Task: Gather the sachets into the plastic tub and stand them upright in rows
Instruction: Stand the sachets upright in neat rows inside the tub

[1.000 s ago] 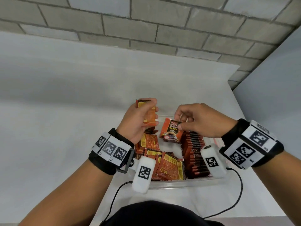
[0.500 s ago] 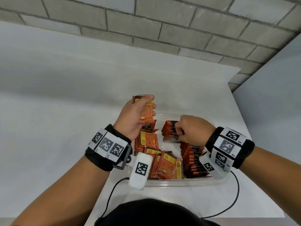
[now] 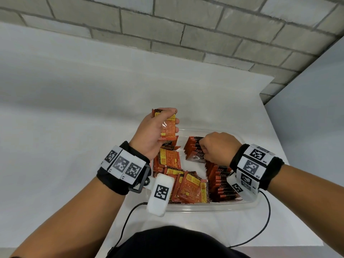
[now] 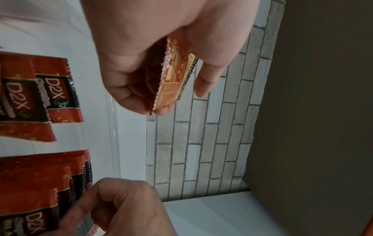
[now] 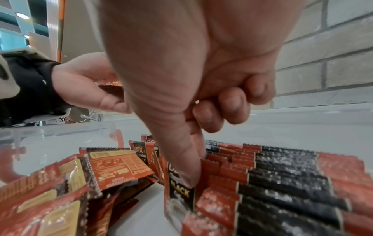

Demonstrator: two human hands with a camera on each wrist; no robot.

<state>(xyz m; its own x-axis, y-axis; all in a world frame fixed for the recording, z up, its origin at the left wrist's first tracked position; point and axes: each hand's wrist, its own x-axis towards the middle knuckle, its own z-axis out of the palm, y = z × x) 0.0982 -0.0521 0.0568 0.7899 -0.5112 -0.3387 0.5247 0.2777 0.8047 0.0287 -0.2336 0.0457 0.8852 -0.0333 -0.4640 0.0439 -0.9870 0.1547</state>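
— What step is this?

— Sorting inside the plastic tub (image 3: 214,206) on the white counter (image 3: 74,127). The right hand (image 3: 218,148) pinches one sachet (image 5: 179,190) between thumb and forefinger, seating it at the near end of the upright row (image 3: 219,181) along the tub's right side.

— And the other hand?

— The left hand (image 3: 154,133) is raised over the tub's far left corner, its grip closed around a small stack of sachets (image 3: 166,125). Loose sachets (image 3: 184,187) lie flat and jumbled in the tub's left half.

— What does the next move call for?

— Likely releasing the seated sachet without tipping its neighbours, then feeding another from the stack
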